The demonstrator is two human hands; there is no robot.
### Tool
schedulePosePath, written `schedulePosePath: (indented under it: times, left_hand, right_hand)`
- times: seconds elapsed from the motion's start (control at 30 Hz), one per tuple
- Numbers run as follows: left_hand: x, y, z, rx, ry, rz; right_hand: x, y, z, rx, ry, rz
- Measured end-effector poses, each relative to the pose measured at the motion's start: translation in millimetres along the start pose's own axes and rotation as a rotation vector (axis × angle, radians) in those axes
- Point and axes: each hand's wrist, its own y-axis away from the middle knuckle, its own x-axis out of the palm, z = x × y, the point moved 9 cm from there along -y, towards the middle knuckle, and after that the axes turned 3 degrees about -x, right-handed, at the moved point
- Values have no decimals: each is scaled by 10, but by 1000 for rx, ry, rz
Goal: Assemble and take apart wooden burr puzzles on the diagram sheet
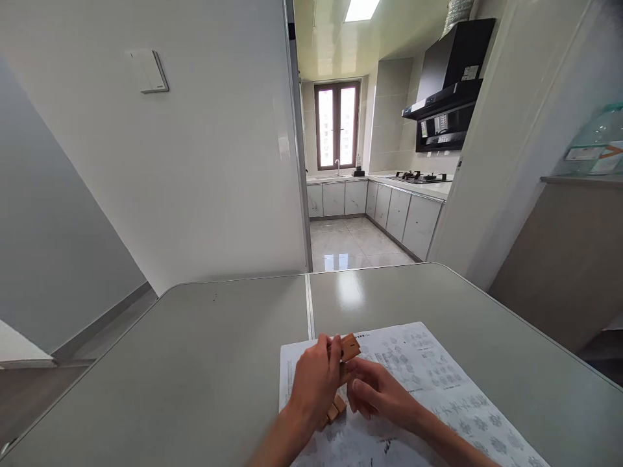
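Wooden piece (350, 348) gripped by the left hand (318, 368), right hand (374, 391) curled close, hold unclear: steady, light pressure should serve!

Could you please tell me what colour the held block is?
The block is orange-brown, clearest in the head view.

- Wooden block (351, 347): orange-brown, small dark mark
- Wooden pieces (339, 405): same brown, slightly lighter top faces
- Paper sheet (433, 383): white, grey printed figures in rows, some black marks
- Tabletop (219, 363): plain grey-green, whitish seam (309, 305)
- Cabinets (333, 198): white, grey marble veining
- Range hood (450, 61): black
- Window frame (337, 123): dark brown
- Wall switch (148, 71): white
- Bottle (608, 126): clear teal, white-and-orange label
- Ceiling (326, 39): pale yellowish
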Motion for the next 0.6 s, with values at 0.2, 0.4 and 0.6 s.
schedulePosePath:
  times: [0.2,0.4,0.6]
  left_hand:
    - [178,-112,-3,-31,393,60]
    - [155,-234,395,-265,795,140]
    - [162,-172,485,-262,866,226]
  right_hand:
    - [-78,-28,85,-10,-92,-89]
    - [-170,-26,56,39,-177,-159]
    - [-196,-42,-4,69,-276,-157]
